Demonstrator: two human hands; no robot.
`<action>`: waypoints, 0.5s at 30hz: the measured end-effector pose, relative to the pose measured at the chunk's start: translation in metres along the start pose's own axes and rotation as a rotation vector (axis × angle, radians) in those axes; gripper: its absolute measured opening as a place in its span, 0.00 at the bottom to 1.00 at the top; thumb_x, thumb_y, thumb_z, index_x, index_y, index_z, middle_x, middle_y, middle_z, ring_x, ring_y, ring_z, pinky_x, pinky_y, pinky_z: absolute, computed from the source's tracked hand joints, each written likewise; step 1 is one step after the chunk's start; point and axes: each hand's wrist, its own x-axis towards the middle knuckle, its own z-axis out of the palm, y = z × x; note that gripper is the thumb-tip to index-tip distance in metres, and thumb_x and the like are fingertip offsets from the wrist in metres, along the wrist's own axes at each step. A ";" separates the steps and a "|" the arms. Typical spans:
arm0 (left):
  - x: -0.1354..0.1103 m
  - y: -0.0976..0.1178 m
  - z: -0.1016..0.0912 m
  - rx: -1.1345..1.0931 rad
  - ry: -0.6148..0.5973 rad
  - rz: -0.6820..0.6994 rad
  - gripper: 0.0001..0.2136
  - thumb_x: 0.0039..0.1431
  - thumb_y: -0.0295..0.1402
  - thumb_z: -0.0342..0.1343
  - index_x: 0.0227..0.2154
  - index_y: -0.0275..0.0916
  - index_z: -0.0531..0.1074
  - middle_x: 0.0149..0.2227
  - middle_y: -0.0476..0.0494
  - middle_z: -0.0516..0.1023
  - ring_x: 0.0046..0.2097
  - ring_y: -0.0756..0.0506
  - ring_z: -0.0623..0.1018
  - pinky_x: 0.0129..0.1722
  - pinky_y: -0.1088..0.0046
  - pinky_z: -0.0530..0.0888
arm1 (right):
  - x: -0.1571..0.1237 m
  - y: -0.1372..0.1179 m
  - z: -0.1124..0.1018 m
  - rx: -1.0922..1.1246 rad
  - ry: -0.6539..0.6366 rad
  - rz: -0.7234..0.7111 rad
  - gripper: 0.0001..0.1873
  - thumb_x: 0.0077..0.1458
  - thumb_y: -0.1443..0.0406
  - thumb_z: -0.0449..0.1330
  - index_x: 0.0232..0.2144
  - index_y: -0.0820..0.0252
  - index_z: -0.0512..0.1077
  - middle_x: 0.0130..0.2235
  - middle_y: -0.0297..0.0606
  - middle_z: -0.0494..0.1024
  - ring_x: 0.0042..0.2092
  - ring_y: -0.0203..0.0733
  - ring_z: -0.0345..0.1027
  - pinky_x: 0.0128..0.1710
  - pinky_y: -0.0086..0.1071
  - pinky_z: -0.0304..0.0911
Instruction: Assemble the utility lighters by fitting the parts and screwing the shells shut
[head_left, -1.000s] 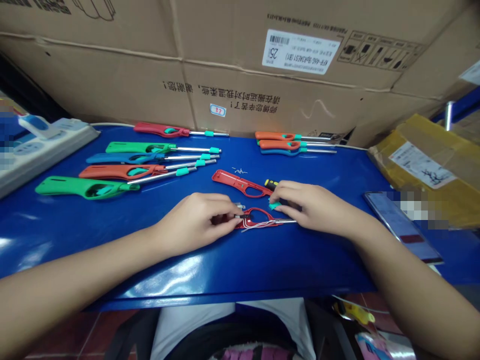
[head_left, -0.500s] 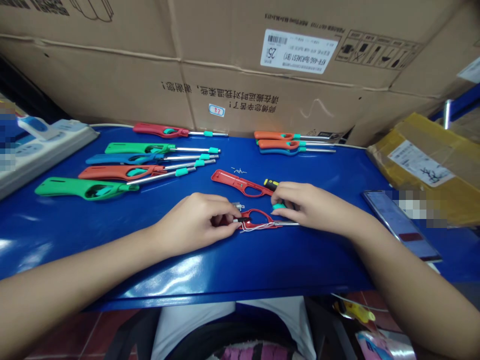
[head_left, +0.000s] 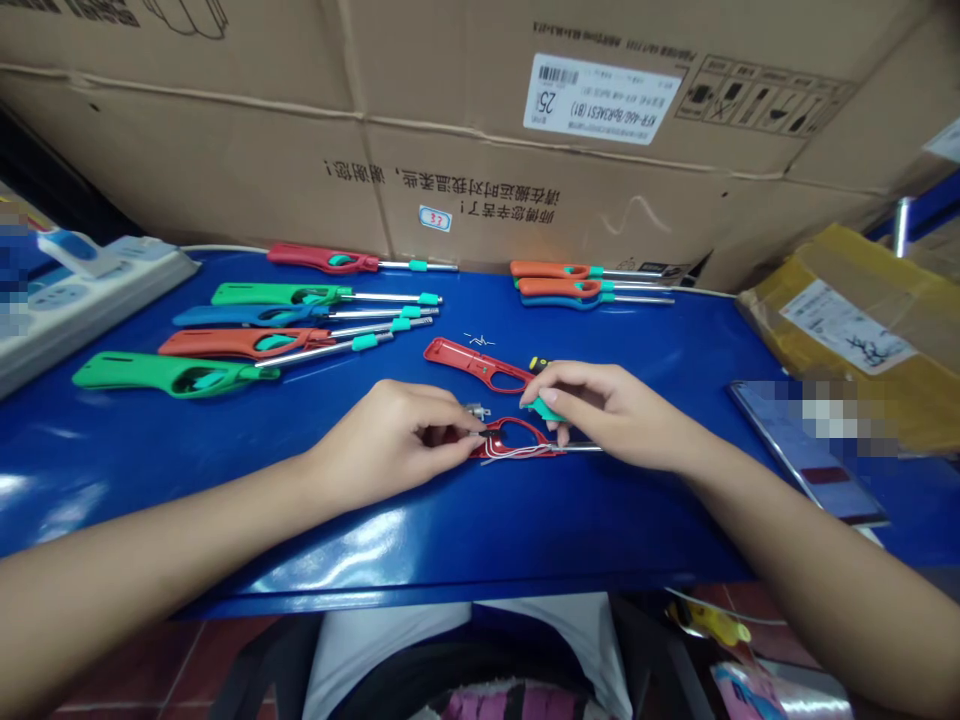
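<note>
An opened red lighter half with white wires lies on the blue table between my hands. My left hand is closed, pinching the handle end of that half and a small metal part. My right hand is closed on a small teal trigger piece held just above the half's loop, with the metal tube running out under its fingers. The other red shell half lies just behind. A black and yellow screwdriver tip peeks out behind my right fingers.
Several assembled lighters, green, blue and orange, lie at the left, one red at the back, three more at back right. Cardboard boxes wall the back. A power strip sits left, a phone and a yellow parcel right.
My right hand has shifted left with the teal piece, bringing it over the loop of the red half. My left hand has stayed put.
</note>
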 end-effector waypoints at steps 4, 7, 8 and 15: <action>0.000 0.000 0.000 -0.065 0.002 -0.031 0.04 0.62 0.29 0.64 0.38 0.38 0.84 0.34 0.48 0.85 0.31 0.54 0.81 0.29 0.82 0.73 | -0.001 -0.001 0.002 0.153 -0.009 0.038 0.11 0.62 0.59 0.63 0.43 0.59 0.76 0.37 0.33 0.73 0.31 0.34 0.73 0.33 0.32 0.73; 0.000 0.000 0.000 -0.101 0.013 -0.061 0.04 0.61 0.29 0.65 0.37 0.39 0.85 0.33 0.48 0.85 0.31 0.53 0.82 0.30 0.81 0.75 | -0.002 -0.001 0.003 0.159 0.007 0.011 0.11 0.58 0.62 0.66 0.43 0.59 0.76 0.38 0.35 0.73 0.35 0.35 0.72 0.34 0.30 0.72; 0.000 0.000 0.000 -0.113 0.017 -0.071 0.04 0.61 0.30 0.65 0.36 0.39 0.85 0.33 0.48 0.85 0.32 0.52 0.82 0.31 0.81 0.75 | -0.002 -0.001 0.003 0.149 0.019 0.009 0.12 0.57 0.63 0.66 0.44 0.59 0.76 0.37 0.34 0.74 0.36 0.35 0.72 0.34 0.30 0.72; 0.004 0.002 0.001 -0.227 0.032 -0.197 0.03 0.59 0.32 0.67 0.34 0.41 0.86 0.35 0.48 0.87 0.35 0.48 0.85 0.33 0.78 0.81 | -0.002 -0.002 0.005 -0.092 0.031 -0.045 0.07 0.56 0.63 0.67 0.36 0.60 0.79 0.34 0.35 0.81 0.36 0.37 0.73 0.38 0.32 0.69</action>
